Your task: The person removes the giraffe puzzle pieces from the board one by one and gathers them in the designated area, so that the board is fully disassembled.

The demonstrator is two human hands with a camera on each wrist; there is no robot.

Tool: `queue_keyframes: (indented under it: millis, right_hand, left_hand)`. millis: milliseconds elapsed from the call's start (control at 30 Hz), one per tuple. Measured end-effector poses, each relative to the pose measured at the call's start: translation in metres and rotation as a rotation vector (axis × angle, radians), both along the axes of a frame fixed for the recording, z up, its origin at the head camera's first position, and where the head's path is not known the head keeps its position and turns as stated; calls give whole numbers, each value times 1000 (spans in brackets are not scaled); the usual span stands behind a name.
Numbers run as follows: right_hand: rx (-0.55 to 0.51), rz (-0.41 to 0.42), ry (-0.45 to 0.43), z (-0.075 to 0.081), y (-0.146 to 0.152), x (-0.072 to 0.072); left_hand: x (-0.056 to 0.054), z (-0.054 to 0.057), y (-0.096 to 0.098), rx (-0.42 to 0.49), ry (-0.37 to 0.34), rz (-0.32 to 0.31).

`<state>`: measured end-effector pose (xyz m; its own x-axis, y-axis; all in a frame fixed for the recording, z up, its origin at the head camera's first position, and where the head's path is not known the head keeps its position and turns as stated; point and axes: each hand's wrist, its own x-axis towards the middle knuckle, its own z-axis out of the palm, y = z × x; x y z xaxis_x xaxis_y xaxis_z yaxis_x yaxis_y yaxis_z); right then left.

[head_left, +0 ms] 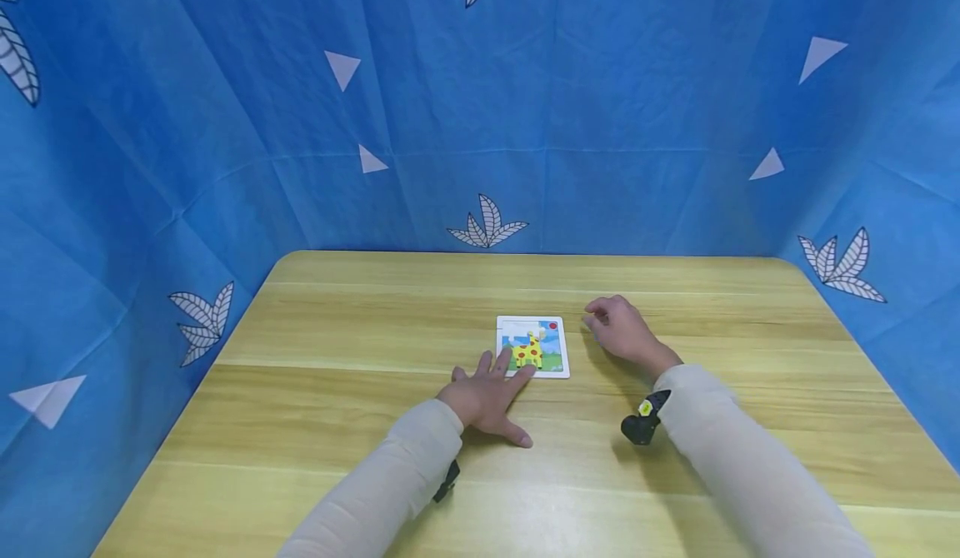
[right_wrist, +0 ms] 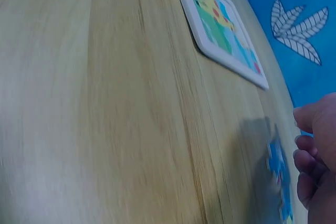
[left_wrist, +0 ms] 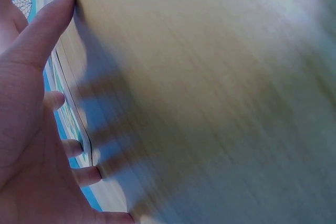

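Observation:
A square puzzle board point(head_left: 555, 361) with a white frame lies on the table, its picture a yellow giraffe with red spots. A white patch shows in the picture's upper left. My left hand point(head_left: 486, 396) spreads its fingers over the board's near left corner, with the thumb point(left_wrist: 50, 22) stretched out over the wood. Right of the board, my right hand point(head_left: 626, 331) stays low over the table with fingers loosely bent. In the right wrist view, a blue puzzle piece point(right_wrist: 277, 163) lies beside these fingers, a gap between them; the hand hides it in the head view.
The light wooden table point(head_left: 360, 308) has rounded far corners. A blue cloth point(head_left: 637, 108) with white leaves and triangles hangs behind it and at both sides. Black wrist devices point(head_left: 643, 423) sit on the sleeves.

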<state>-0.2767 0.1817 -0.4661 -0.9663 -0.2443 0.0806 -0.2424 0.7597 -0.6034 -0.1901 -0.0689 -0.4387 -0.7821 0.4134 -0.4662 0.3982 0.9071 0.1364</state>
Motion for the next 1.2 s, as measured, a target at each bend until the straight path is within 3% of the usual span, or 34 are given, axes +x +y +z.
queue_keyframes:
  millis: [667, 1200]
  right_hand:
    - [54, 215, -24, 2, -47, 3]
    - [64, 203, -62, 2, -53, -1]
  left_hand:
    - [1, 3, 0, -20, -7, -16]
    - [0, 2, 0, -20, -8, -16]
